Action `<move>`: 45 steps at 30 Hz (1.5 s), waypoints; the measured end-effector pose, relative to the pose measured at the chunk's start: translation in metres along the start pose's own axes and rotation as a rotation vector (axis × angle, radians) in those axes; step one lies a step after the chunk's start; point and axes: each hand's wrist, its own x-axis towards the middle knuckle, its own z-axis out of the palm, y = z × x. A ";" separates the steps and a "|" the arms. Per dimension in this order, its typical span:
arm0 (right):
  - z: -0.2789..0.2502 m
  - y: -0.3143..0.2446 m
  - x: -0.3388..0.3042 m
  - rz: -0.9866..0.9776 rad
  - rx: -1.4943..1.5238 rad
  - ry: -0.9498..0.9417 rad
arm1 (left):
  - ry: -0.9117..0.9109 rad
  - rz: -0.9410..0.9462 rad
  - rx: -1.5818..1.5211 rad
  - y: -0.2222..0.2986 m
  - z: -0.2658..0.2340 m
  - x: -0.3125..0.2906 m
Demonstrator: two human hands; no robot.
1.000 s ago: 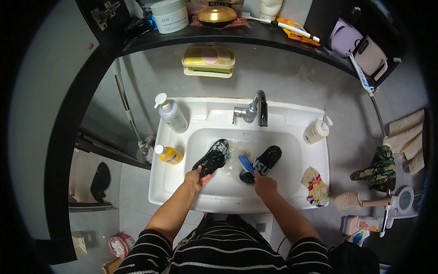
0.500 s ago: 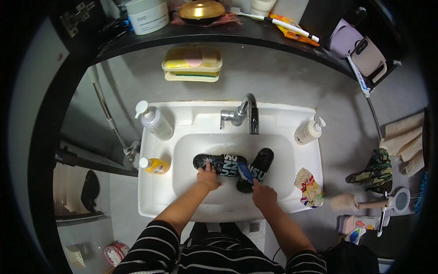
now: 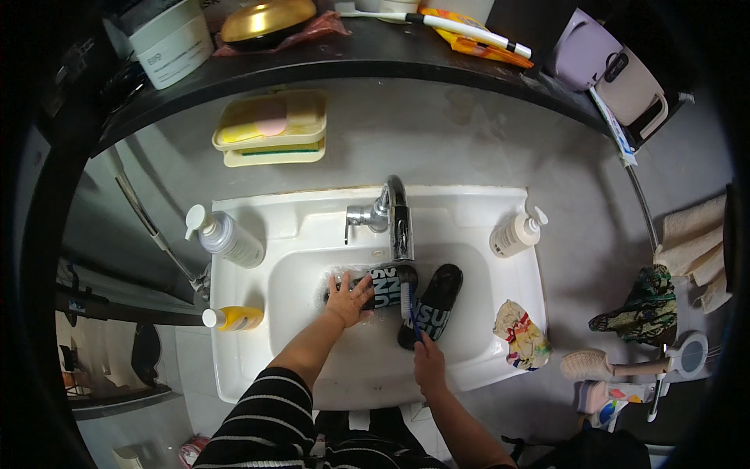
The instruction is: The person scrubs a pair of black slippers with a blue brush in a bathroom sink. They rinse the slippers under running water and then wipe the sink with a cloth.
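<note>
Two black slippers with pale lettering lie in a white washbasin (image 3: pixel 242 363). My left hand (image 3: pixel 348 301) is spread over the left end of the sideways slipper (image 3: pixel 384 283), fingers apart, with wet suds around it. My right hand (image 3: pixel 429 363) is closed around the blue handle of a scrubbing brush (image 3: pixel 405 301). The brush's white bristles are at the right end of that same slipper. Beside it, the other slipper (image 3: pixel 444 295) lies slanted, partly behind the brush handle. A chrome faucet (image 3: pixel 400 227) stands above; no running water shows.
Pump bottles stand at the basin's left (image 3: pixel 230 238) and right (image 3: pixel 516 234) back corners. A yellow bottle (image 3: pixel 238 318) is on the left rim, a crumpled patterned cloth (image 3: pixel 522 336) on the right. A soap holder (image 3: pixel 273 144) hangs on the wall under a dark shelf (image 3: pixel 375 61).
The view has shifted. My left hand's fingers are spread wider on the slipper. The brush in my right hand has turned more upright, and its white bristles now show.
</note>
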 end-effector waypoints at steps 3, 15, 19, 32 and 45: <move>-0.002 -0.020 -0.003 0.023 -0.072 -0.047 | 0.012 0.044 0.108 -0.003 0.028 -0.008; 0.002 -0.028 0.001 -0.082 -0.251 -0.010 | 0.184 0.012 -0.175 -0.014 0.019 -0.017; 0.002 -0.032 0.003 -0.045 -0.273 -0.051 | 0.302 -0.228 -0.075 -0.004 0.017 -0.020; -0.005 -0.043 -0.005 -0.054 -0.320 -0.085 | -0.098 -0.338 -0.357 -0.021 -0.023 -0.079; 0.027 -0.039 0.001 -0.157 -0.743 -0.270 | 0.355 -0.810 -1.035 -0.075 0.043 -0.146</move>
